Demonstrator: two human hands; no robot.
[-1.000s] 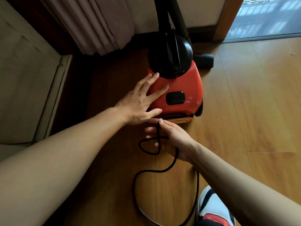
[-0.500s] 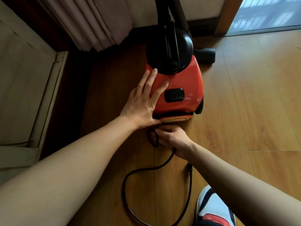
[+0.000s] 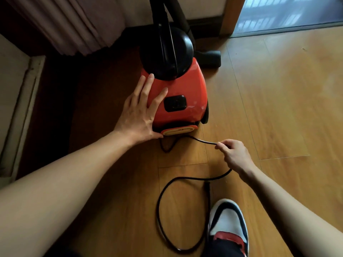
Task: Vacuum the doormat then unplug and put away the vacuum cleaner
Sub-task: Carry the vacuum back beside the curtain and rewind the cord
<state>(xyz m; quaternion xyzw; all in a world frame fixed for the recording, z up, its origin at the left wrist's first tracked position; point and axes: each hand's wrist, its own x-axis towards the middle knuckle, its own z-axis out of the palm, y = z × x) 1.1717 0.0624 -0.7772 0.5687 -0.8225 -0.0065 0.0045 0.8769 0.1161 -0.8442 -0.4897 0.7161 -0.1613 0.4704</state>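
A red vacuum cleaner [image 3: 187, 84] with a black dome and black hose stands on the wooden floor near the wall. My left hand [image 3: 141, 112] lies flat on its left side, fingers straight. My right hand [image 3: 233, 154] pinches the black power cord [image 3: 202, 141] a little to the right of the cleaner's rear. From there the cord loops over the floor [image 3: 159, 204] toward my foot, and the plug end [image 3: 206, 186] lies on the boards. No doormat is in view.
A curtain [image 3: 74, 25] hangs at the back left above a dark strip of floor. The vacuum's black floor nozzle [image 3: 209, 57] lies behind the body. A glass door [image 3: 289, 12] is at the back right. My shoe [image 3: 228, 225] is at the bottom.
My right hand has pulled away from the cleaner's rear to the right, holding the cord. The small loop by the cleaner has shrunk. My left hand has stayed on the red body.
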